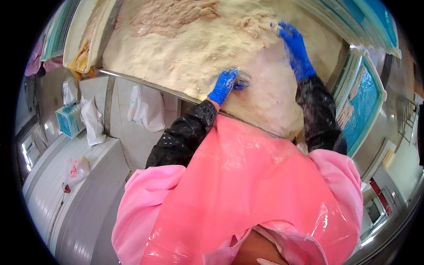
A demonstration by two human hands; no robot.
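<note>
My left hand (224, 87), in a floury blue glove, is low in the powder near the steel table's front edge, fingers curled around something I cannot make out. My right hand (295, 48), also blue-gloved, reaches farther back, its bent fingertips at a pale bit too small to name, beside shredded pinkish meat (254, 26). A broad bed of pale powder (176, 53) covers the worktop. A larger heap of raw pinkish strips (172, 13) lies at the back left.
Stacked trays (90, 31) stand at the left end; blue-lined trays (362, 106) are at the right, more (371, 22) at the upper right. A white plastic bag (143, 108) hangs below the front edge. Turquoise trays (68, 121) and a small bag (76, 170) sit at lower left.
</note>
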